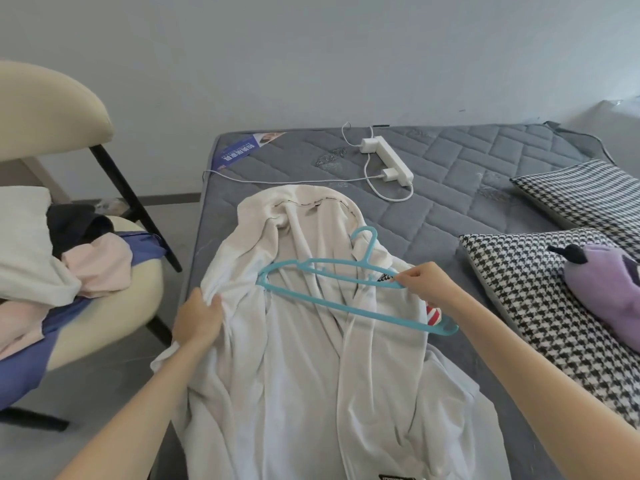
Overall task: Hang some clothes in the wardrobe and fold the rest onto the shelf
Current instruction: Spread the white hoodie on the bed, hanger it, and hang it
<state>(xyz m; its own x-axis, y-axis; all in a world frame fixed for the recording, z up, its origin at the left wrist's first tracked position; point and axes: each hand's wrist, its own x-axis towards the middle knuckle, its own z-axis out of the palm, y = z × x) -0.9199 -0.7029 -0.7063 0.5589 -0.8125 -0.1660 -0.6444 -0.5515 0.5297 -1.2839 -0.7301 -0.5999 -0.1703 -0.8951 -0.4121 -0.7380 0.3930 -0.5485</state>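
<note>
Working on white jacket (298, 358), spread open on bed (450, 174). Gripping shoulder cloth with left hand (199, 318), pinching blue hanger (346, 308) with right hand (426, 282) above chest. Probably best: lift cloth, slide hanger end fully into that shoulder, then other side; keep hook clear above collar.

Bare mattress (450, 174) lies open between power strip (389, 159) and houndstooth cushions (540, 306).

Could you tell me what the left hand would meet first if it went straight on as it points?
The left hand grips the white garment and points up-right. Past more cloth, it would probably meet the blue hanger at its left end first; its height above the cloth is unclear.
</note>
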